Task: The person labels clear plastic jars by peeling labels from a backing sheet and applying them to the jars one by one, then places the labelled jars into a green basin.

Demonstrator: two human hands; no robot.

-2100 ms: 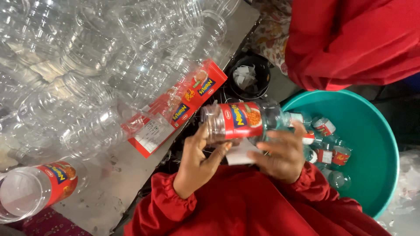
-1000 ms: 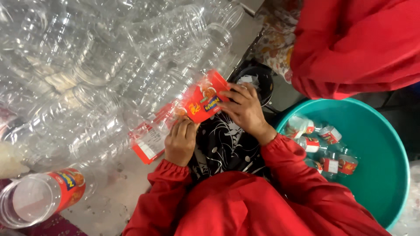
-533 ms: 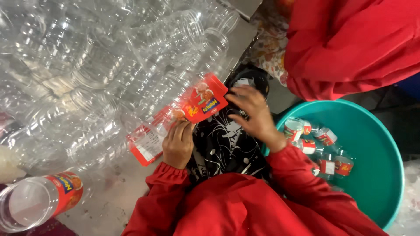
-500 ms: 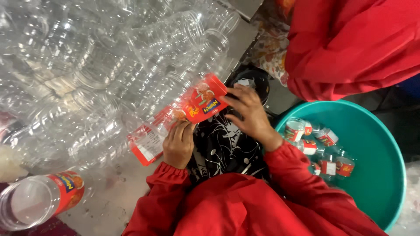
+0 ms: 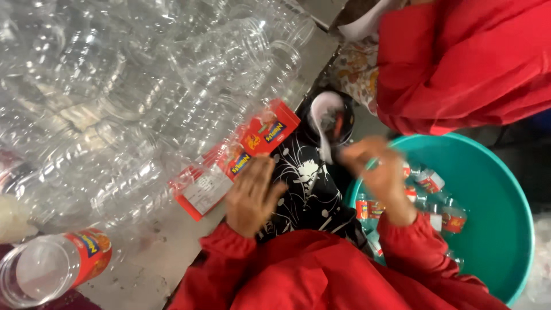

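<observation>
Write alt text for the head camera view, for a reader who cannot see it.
A person in red sleeves rests the left hand on a strip of red labels at a table edge, while the blurred right hand hovers over a teal basin of labelled bottles. Clear plastic jars are heaped on the table.

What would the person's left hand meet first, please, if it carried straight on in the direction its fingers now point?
Probably the red labels lying at the table's edge: the left hand points up the picture, its fingertips at or just short of them. Beyond lie the clear plastic jars. Whether the fingertips already touch cannot be told.
</observation>
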